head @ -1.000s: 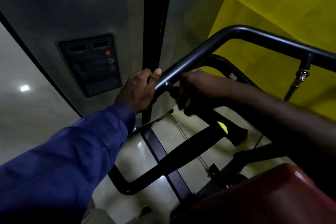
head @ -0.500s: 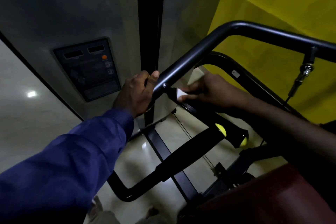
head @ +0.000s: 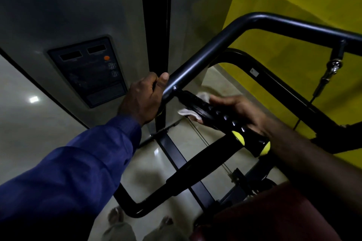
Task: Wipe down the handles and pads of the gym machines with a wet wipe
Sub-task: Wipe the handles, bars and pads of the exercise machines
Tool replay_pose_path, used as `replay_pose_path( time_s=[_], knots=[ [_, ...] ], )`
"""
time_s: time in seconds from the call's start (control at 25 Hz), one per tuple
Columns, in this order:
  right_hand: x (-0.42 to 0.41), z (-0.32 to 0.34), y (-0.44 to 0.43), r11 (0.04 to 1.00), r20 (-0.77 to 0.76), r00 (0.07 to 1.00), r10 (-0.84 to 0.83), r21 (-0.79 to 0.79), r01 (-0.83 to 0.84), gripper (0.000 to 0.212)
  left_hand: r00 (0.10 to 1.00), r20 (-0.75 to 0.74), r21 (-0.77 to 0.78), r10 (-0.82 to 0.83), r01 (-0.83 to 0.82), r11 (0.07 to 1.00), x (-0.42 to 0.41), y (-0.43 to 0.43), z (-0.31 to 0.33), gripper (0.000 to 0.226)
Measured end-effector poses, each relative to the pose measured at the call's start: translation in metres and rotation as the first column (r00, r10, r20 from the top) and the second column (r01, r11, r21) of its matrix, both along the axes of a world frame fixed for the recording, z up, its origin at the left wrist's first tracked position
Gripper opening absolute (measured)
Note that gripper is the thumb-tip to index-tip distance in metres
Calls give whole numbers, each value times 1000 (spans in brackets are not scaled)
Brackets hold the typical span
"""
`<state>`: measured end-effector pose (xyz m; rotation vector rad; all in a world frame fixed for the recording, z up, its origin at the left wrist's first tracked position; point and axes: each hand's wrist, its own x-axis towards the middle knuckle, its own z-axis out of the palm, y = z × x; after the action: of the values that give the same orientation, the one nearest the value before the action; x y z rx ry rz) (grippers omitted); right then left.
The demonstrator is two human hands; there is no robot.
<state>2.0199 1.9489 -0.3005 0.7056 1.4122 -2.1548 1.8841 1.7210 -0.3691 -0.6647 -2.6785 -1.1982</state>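
wet wipe (head: pixel 185 112), white and crumpled, wrapped round the upper end of the black ribbed handle grip (head: pixel 211 112), clamped there under curled fingers of the right hand (head: pixel 237 109). left hand (head: pixel 142 100) closed tight round the black bar (head: pixel 195 60) end. yellow-green cap (head: pixel 238 136) lower down the grip. white sticker (head: pixel 254 72) and control panel (head: pixel 88 70) print too dim to read.

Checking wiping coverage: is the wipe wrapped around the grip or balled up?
Wrapped around. White wipe shows on both sides of the black grip, under the right hand.
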Motion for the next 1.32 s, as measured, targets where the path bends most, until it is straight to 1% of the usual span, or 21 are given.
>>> replay_pose_path(
  time_s=[0.04, 0.08, 0.12, 0.16, 0.2, 0.28, 0.32, 0.36, 0.44, 0.52, 0.56, 0.64, 0.72, 0.8, 0.92, 1.04, 1.12, 1.16, 1.24, 1.28, 1.32],
  knots=[
    [19, 0, 10, 997, 29, 998, -55, -54, 57, 40, 1000, 0, -7, -7, 7, 1000, -1, 1, -1, 62],
    [34, 6, 17, 996, 16, 997, -74, -54, 75, 36, 1000, 0, -18, -11, 11, 1000, -2, 1, -1, 60],
    [43, 15, 20, 999, -39, 998, -46, 21, 47, 31, 1000, 1, -29, -11, 11, 1000, -2, 2, -2, 59],
    [44, 20, 23, 984, -96, 995, 20, 176, -3, 28, 1000, 1, -31, -13, 13, 999, -2, 2, -2, 58],
    [39, 27, 20, 932, -155, 978, 139, 356, -76, 24, 1000, -2, -27, -15, 15, 1000, -2, 2, -1, 59],
    [22, 39, 14, 771, -282, 890, 359, 627, -112, 18, 1000, -6, -23, -14, 14, 1000, -1, 1, 0, 60],
    [16, 43, 13, 685, -337, 821, 461, 724, -88, 16, 1000, -1, -27, -12, 12, 1000, -1, 1, 1, 61],
    [16, 50, 17, 594, -337, 752, 567, 800, -89, 14, 1000, 6, -26, -14, 14, 1000, 0, 0, 1, 61],
    [21, 66, 30, 367, -215, 553, 805, 912, -181, 14, 1000, 21, -19, -20, 20, 1000, 1, 1, 2, 64],
    [15, 78, 31, 164, -62, 381, 922, 956, -241, 17, 999, 46, -26, -24, 25, 999, -1, 1, 2, 66],
    [4, 79, 22, 83, -3, 330, 944, 970, -230, 19, 998, 62, -30, -28, 30, 999, -2, 0, 1, 67],
    [-23, 72, -2, -15, 61, 292, 954, 987, -158, 29, 996, 84, -14, -42, 43, 999, -1, -1, 2, 68],
    [-41, 66, -21, -85, 118, 317, 941, 989, -118, 42, 996, 82, 4, -45, 45, 999, 0, -1, 2, 68],
    [-29, 68, -16, -138, 170, 301, 938, 983, -123, 37, 996, 83, 11, -35, 34, 999, 0, -2, 1, 65],
    [16, 80, 4, -225, 235, 239, 942, 972, -69, 25, 996, 77, 0, -36, 36, 999, -2, -2, 0, 65],
    [52, 80, 11, -243, 231, 319, 919, 970, -2, 30, 994, 97, -14, -43, 44, 999, -1, -1, 1, 66],
    [65, 79, 7, -209, 179, 399, 899, 977, 34, 27, 994, 88, 1, -58, 58, 998, 3, -1, 5, 61],
    [74, 78, 5, -189, 143, 445, 884, 980, 61, 24, 997, 32, -7, -72, 72, 997, 5, -2, 6, 59],
    [99, 78, 1, -159, 52, 558, 828, 976, 146, 22, 963, -235, -122, -134, 108, 987, 12, -3, 8, 60],
    [114, 75, -4, -150, -6, 613, 790, 968, 203, 23, 888, -387, -206, -249, 180, 962, 17, -3, 10, 62],
    [128, 70, -13, -156, -65, 655, 753, 949, 273, 24, 775, -470, -296, -422, 312, 903, 20, -1, 12, 66]
  ],
)
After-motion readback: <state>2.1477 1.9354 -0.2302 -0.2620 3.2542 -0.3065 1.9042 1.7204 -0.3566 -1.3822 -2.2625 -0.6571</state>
